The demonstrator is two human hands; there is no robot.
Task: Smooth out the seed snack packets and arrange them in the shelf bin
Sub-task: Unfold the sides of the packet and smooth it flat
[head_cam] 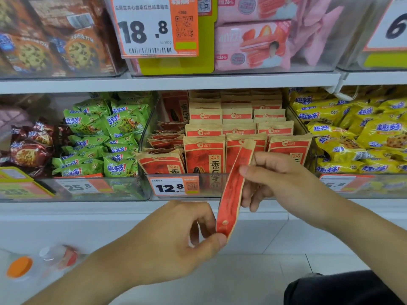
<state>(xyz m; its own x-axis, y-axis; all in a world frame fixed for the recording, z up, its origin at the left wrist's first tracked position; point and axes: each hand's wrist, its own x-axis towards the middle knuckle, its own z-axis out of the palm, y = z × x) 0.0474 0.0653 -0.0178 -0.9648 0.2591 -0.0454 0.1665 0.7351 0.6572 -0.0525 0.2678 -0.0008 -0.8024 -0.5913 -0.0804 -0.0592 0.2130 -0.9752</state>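
We hold one flat red-and-kraft-paper seed snack packet [233, 190] edge-on between our two hands, just in front of the clear plastic shelf bin [211, 186] that carries a white-and-orange price tag [175, 186]. Our left hand [176, 236] pinches the packet's lower end between thumb and curled fingers; our right hand [282, 179] pinches it higher up, thumb on the near face and fingers behind. The packet's long axis runs steeply, its lower end nearest our left hand and its top leaning up and to the right, toward the bin beyond our right hand.

Behind our hands, matching upright red seed packets [204, 157] stand in rows facing us, with a looser leaning pile of the same packets [163, 159] to the left of our right hand. Green biscuit packs [103, 137] fill the next bin beyond our left hand, yellow biscuit packs [356, 133] the one past our right.

To smooth it well, we judge, the hands should draw apart along the length, flattening creases, then turn the printed face forward before slotting it upright in the front row.
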